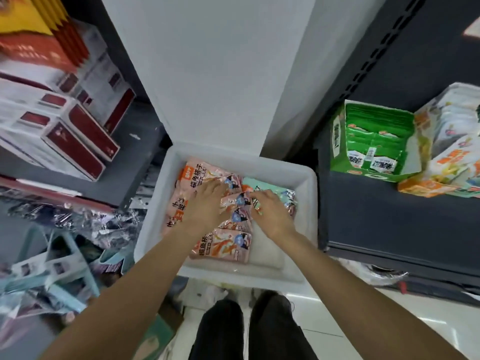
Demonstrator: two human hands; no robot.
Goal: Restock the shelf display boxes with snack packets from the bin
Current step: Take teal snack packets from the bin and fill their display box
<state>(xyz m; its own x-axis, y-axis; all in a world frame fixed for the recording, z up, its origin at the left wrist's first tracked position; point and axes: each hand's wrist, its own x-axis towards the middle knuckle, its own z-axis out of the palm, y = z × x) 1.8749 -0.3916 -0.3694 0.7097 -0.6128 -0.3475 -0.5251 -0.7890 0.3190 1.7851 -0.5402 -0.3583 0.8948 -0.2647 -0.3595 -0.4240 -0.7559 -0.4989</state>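
Both hands inside the white bin (309, 188), left hand (207, 203) spread flat on pink snack packets (223, 245), right hand (272, 214) pinching one (teal packet (262, 187) behind), green display box (337, 141) right of the bin

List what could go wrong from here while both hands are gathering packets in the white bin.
The left hand and right hand rest on loose, overlapping pink packets; a bunched grab may drop some back into the white bin. The green display box on the right shelf looks nearly full, so extra packets may not fit.
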